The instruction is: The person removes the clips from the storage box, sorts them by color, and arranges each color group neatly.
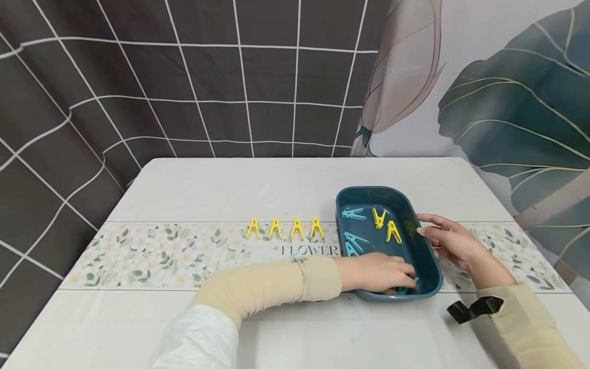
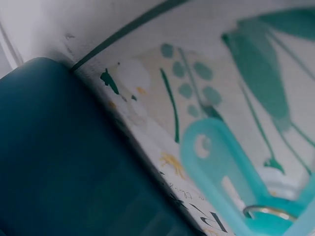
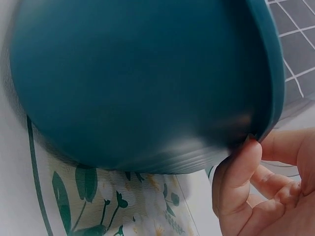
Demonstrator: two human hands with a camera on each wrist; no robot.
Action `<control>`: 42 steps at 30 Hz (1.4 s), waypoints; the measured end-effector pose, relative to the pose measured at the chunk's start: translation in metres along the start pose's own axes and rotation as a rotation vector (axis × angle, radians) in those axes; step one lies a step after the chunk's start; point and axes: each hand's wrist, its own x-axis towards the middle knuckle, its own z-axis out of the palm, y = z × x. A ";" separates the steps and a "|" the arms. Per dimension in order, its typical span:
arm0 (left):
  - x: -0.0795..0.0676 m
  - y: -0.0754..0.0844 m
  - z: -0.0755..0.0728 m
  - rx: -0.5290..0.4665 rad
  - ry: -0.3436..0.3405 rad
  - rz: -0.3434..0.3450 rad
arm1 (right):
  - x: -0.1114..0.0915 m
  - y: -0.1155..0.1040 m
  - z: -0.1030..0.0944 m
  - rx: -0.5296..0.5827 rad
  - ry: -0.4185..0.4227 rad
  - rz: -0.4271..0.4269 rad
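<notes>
My left hand (image 1: 381, 272) reaches into the near end of a dark teal plastic box (image 1: 430, 256), fingers bent down at a blue clothespin (image 1: 402, 290) mostly hidden beneath them. I cannot tell whether they grip it. At the box's right side, my right hand (image 1: 454, 246) holds the rim, its thumb (image 3: 241, 167) against the outer wall in the right wrist view. Farther inside the box lie two yellow clothespins, one (image 1: 379, 219) behind the other (image 1: 394, 232), and blue clothespins (image 1: 354, 213) along the left wall.
Several yellow clothespins (image 1: 275, 228) stand in a row left of the box. A blue clothespin (image 2: 216, 162) lies on the table beside the box, partly behind my left sleeve (image 1: 276, 282). A floral strip crosses the white tablecloth (image 1: 221, 184). A dark checked curtain (image 1: 272, 77) hangs behind.
</notes>
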 end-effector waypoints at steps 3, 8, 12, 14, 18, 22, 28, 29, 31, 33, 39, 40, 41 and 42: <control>0.002 0.001 0.000 -0.011 -0.013 -0.003 | 0.000 0.000 -0.001 -0.004 0.003 -0.001; 0.003 0.002 0.000 -0.013 -0.029 -0.008 | 0.000 0.000 0.000 -0.007 -0.004 -0.003; 0.002 0.003 0.000 -0.007 -0.028 -0.006 | 0.000 0.000 0.001 -0.011 -0.001 0.001; 0.002 0.002 0.000 -0.019 -0.022 -0.003 | 0.000 0.000 0.002 -0.012 0.001 0.001; 0.000 0.000 0.001 -0.077 0.006 0.016 | 0.000 0.000 0.003 -0.006 0.000 -0.001; 0.000 -0.002 0.001 -0.110 0.029 0.025 | 0.000 0.000 0.003 -0.016 0.001 -0.003; -0.004 -0.003 -0.002 -0.131 0.044 0.010 | 0.003 -0.001 0.004 -0.061 0.015 0.004; -0.005 -0.003 -0.002 -0.131 0.049 0.009 | 0.003 -0.001 0.004 -0.061 0.018 0.007; -0.007 -0.003 -0.002 -0.123 0.060 0.008 | 0.003 -0.001 0.005 -0.083 0.026 0.008; -0.008 -0.003 -0.003 -0.105 0.067 0.004 | 0.003 0.000 0.006 -0.102 0.036 0.006; -0.016 -0.004 -0.009 -0.069 0.088 0.005 | 0.002 0.001 0.007 -0.123 0.063 0.004; -0.018 -0.005 -0.010 -0.062 0.096 0.007 | 0.002 0.000 0.007 -0.118 0.064 0.006; -0.020 -0.005 -0.011 -0.056 0.106 0.010 | 0.002 0.000 0.007 -0.111 0.064 0.008; -0.022 -0.006 -0.012 -0.051 0.118 0.013 | 0.001 0.000 0.006 -0.102 0.063 0.010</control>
